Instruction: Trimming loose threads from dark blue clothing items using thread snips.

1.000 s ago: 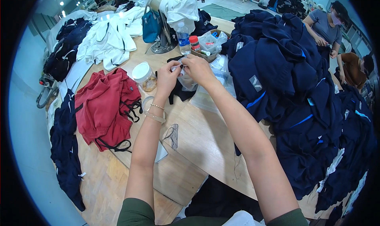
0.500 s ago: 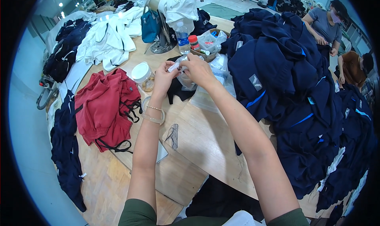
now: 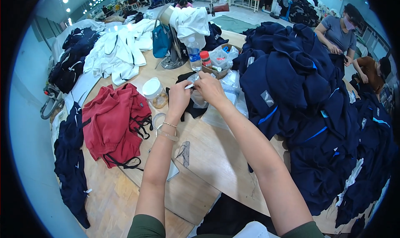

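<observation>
Over the middle of the table, my left hand (image 3: pixel 180 97) and my right hand (image 3: pixel 209 89) meet with fingers pinched together. Between them is the gathered top of a clear plastic bag (image 3: pixel 197 98), which hangs below the fingertips. A small whitish bit (image 3: pixel 189 86) shows at my left fingertips; whether it belongs to the bag I cannot tell. Black cloth (image 3: pixel 194 111) lies under and behind the bag. Left of my left hand stands a clear jar with a white lid (image 3: pixel 152 87). My fingers hide most of the grip.
Red garments (image 3: pixel 111 123) with black cords lie left; a large pile of navy garments (image 3: pixel 283 75) rises right. Farther back are a water bottle (image 3: pixel 193 54), a box of small items (image 3: pixel 220 74) and white garments (image 3: pixel 118 50). Two people (image 3: pixel 339 33) work at far right.
The view has tilted so the scene sits slightly lower. My hands have drawn closer together, and less of the whitish plastic shows between the fingers.
</observation>
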The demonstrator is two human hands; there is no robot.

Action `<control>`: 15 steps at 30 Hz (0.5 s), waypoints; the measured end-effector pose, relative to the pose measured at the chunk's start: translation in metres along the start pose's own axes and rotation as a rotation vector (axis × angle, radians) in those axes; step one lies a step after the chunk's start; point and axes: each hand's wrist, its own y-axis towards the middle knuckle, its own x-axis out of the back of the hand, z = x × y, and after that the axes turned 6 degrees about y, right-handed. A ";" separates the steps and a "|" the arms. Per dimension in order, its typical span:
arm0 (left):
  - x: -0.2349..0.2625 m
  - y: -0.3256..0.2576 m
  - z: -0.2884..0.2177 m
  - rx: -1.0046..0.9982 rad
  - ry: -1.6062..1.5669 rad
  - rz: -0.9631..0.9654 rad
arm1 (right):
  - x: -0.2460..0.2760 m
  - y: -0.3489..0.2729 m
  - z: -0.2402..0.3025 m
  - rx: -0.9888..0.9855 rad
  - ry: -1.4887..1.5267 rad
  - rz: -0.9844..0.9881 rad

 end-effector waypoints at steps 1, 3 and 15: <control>0.001 0.002 0.001 -0.004 0.001 -0.006 | -0.001 0.000 0.001 0.004 -0.002 -0.005; 0.001 0.003 0.002 0.172 -0.240 0.101 | -0.003 0.000 0.001 0.023 0.025 -0.028; 0.001 0.008 0.035 0.600 -0.847 -0.043 | 0.000 -0.001 -0.001 0.060 0.028 -0.017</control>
